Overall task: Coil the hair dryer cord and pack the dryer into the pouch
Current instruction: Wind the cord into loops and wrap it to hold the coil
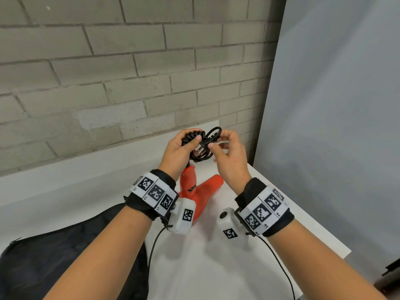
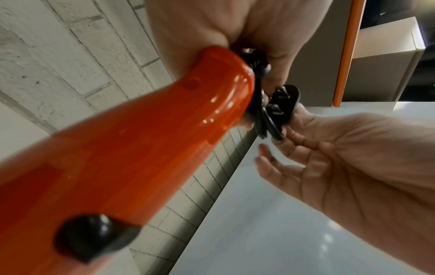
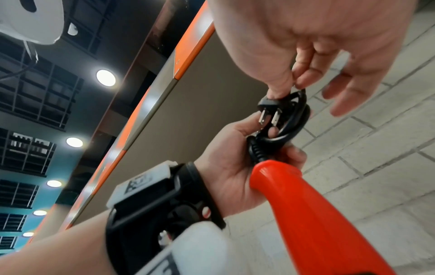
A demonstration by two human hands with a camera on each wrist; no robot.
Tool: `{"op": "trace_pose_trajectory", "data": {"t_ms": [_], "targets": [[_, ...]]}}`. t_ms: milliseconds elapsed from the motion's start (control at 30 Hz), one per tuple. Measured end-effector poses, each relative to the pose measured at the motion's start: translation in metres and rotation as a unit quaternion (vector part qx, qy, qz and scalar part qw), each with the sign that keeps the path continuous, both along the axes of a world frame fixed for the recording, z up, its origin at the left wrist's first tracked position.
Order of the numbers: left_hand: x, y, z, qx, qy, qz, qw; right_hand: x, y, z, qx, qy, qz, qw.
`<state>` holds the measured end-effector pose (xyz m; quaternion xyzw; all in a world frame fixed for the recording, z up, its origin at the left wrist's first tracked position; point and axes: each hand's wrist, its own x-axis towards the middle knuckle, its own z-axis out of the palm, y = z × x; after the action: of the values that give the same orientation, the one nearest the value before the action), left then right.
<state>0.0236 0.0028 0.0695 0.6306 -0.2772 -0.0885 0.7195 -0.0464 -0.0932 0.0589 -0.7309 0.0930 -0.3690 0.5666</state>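
Observation:
The orange hair dryer (image 1: 195, 191) hangs above the white table, handle end up, below my left hand (image 1: 181, 146). That hand grips the coiled black cord (image 1: 200, 139) bunched at the handle's top (image 3: 275, 173). My right hand (image 1: 225, 148) pinches the black plug (image 3: 270, 107) between thumb and forefinger, its two metal prongs pointing toward the left palm; its other fingers are spread loose. The plug (image 2: 280, 106) lies against the cord loops (image 3: 289, 128). The black pouch (image 1: 65, 256) lies flat on the table at lower left, partly under my left forearm.
A grey brick wall (image 1: 108, 72) runs along the back of the white table (image 1: 216, 267). A pale panel (image 1: 335, 105) stands at the right, and the table's right edge falls off near it. Wrist camera cables (image 1: 279, 263) trail toward me.

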Motion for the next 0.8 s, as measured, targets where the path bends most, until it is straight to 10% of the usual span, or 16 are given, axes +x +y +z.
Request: {"op": "trace_pose_trajectory", "data": {"t_ms": [800], "targets": [[-0.009, -0.012, 0.002, 0.010, 0.000, 0.001, 1.000, 0.008, -0.007, -0.008, -0.019, -0.012, -0.029, 0.999]]}}
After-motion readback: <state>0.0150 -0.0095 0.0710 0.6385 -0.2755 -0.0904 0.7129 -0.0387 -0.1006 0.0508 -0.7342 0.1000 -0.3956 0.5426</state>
